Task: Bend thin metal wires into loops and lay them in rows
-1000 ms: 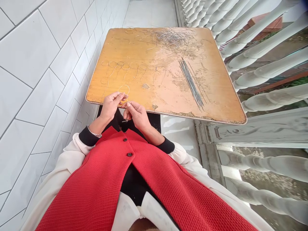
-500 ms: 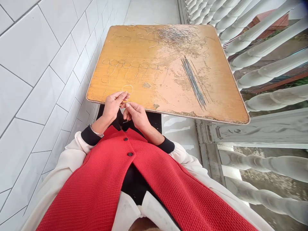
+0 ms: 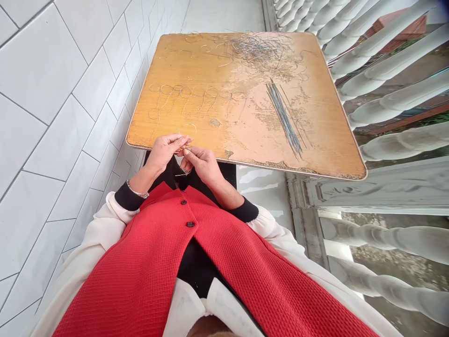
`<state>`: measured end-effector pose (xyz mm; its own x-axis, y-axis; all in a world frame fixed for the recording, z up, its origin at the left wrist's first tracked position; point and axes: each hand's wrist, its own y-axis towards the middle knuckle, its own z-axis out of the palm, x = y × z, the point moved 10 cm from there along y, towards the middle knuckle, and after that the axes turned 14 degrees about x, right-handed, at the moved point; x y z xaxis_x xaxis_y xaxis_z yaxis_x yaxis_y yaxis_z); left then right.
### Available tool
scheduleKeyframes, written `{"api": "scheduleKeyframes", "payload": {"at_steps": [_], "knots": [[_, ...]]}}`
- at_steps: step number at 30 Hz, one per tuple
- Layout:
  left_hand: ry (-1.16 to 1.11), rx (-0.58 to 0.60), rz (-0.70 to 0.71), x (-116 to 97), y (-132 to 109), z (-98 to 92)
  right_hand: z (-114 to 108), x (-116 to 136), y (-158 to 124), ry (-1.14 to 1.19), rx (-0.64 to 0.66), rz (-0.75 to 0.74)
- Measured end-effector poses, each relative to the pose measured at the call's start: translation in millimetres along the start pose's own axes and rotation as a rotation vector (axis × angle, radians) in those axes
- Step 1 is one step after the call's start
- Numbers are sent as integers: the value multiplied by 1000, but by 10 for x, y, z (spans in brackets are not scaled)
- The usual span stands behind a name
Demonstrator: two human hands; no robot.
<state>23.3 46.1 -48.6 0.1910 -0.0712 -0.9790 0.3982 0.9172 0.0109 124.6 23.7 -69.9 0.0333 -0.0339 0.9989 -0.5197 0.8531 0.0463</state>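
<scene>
At the table's near edge, my left hand (image 3: 167,149) pinches a thin wire (image 3: 193,126) whose curved part rises beyond my fingertips. Close against it, my right hand (image 3: 201,163) also grips the wire between thumb and forefinger. A loose end of wire sticks out below the right hand's fingers. The exact point where the wire passes between the fingers is hidden. Farther up the wooden table (image 3: 196,65), several wire loops with tails (image 3: 206,93) lie in a row.
Right of the loops lies a bundle of straight wires (image 3: 285,119). A tangled wire pile (image 3: 257,47) sits near the far edge. A white tiled wall (image 3: 59,140) runs along the left, and a white balustrade (image 3: 389,98) along the right.
The wire loop above my fingertips shows less of its ring than before. The loose end below my right hand sticks out more. Both hands stay close together.
</scene>
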Motion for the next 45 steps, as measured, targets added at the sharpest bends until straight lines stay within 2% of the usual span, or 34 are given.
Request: {"api": "scheduleKeyframes", "payload": {"at_steps": [4, 6, 10, 13, 17, 23, 25, 28, 33, 37, 42, 45], "knots": [[3, 115, -19, 26, 32, 31, 61, -24, 13, 77, 46, -10], [16, 126, -29, 38, 49, 10, 82, -27, 16, 97, 58, -14], [72, -30, 42, -66, 61, -147, 73, -84, 12, 143, 39, 12], [116, -153, 123, -192, 36, -220, -11, -123, 0, 190, -53, -12], [153, -295, 155, -279, -20, -282, -70, -154, -6, 218, -142, -56], [103, -398, 240, -345, -82, -352, -17, -177, 35, 481, -102, -117], [79, -408, 249, -350, -92, -372, -12, -180, 44, 501, -81, -121], [57, -413, 244, -361, -94, -399, -22, -159, 36, 374, -56, -133], [99, -395, 215, -411, -56, -436, 22, -134, 6, -21, 9, -111], [153, -322, 167, -473, 8, -421, 40, -73, -8, -317, 17, -147], [208, -288, 143, -574, 18, -420, -24, -168, -15, -285, -29, -98], [215, -269, 143, -583, 31, -409, 14, -151, -40, -352, -17, -101]]}}
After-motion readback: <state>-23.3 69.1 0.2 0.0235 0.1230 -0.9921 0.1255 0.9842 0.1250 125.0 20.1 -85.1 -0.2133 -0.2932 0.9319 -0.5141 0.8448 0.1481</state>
